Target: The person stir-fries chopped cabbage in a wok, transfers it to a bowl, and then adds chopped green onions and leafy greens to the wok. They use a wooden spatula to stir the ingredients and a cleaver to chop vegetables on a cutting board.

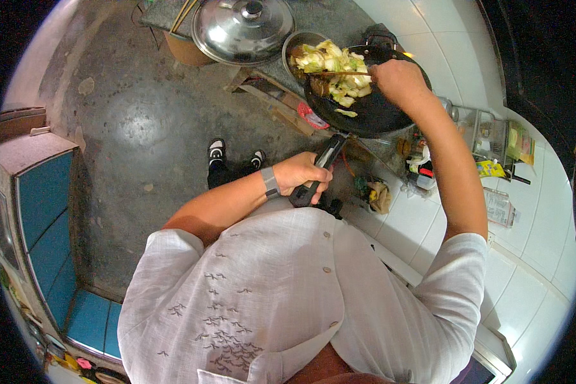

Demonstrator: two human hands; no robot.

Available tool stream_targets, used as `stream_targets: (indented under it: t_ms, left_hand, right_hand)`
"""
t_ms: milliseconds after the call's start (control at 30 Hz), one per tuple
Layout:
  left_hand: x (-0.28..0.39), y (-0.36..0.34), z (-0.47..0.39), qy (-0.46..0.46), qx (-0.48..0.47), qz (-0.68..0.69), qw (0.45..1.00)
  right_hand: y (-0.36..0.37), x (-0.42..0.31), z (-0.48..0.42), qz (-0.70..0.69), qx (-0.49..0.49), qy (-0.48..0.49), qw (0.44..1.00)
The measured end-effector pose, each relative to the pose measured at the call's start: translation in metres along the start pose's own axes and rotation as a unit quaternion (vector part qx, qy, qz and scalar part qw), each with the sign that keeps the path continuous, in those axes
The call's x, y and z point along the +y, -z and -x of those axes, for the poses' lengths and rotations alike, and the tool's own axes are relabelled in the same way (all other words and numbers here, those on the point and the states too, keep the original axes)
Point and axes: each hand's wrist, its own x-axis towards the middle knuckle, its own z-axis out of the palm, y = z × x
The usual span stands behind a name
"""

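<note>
My left hand (303, 174) is closed round the black handle (330, 150) of a dark wok (384, 115). The wok tilts towards a round metal dish (292, 44) at its far left side. Pieces of cooked cabbage (343, 62) spread over the wok's edge into the dish, with a few pieces on the wok's bare surface. Above the wok, my right hand (397, 80) grips a thin brown wooden utensil (338, 73), which reaches across the cabbage. Whether it is a spatula or chopsticks is unclear, since the fingers and food hide part of it.
A domed metal lid (242, 33) lies left of the dish on the grey counter (317, 17). Chopsticks (183, 17) stick up near a brown container (187, 50). Jars, bottles and packets (492, 139) stand along the white tiled wall (533, 201). A blue-fronted cabinet (45, 201) is at the left.
</note>
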Motion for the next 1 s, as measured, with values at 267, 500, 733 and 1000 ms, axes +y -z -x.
stream_targets:
  t_ms: [267,500,733,1000]
  left_hand:
    - [-0.009,0.003,-0.001,-0.005,-0.019,0.016,1.000]
    - [-0.007,0.003,0.001,-0.002,-0.012,-0.003,1.000]
    - [-0.012,0.004,-0.003,0.000,-0.019,0.023,1.000]
    - [-0.014,0.002,0.000,-0.004,-0.022,0.029,0.999]
  right_hand:
    - [0.007,0.005,-0.004,-0.006,0.025,-0.039,0.999]
    - [0.045,0.028,0.046,-0.018,-0.184,0.009,0.983]
    - [-0.010,0.009,0.017,-0.044,-0.126,-0.017,0.991]
    - [-0.018,0.005,0.002,-0.071,-0.055,-0.029,0.996]
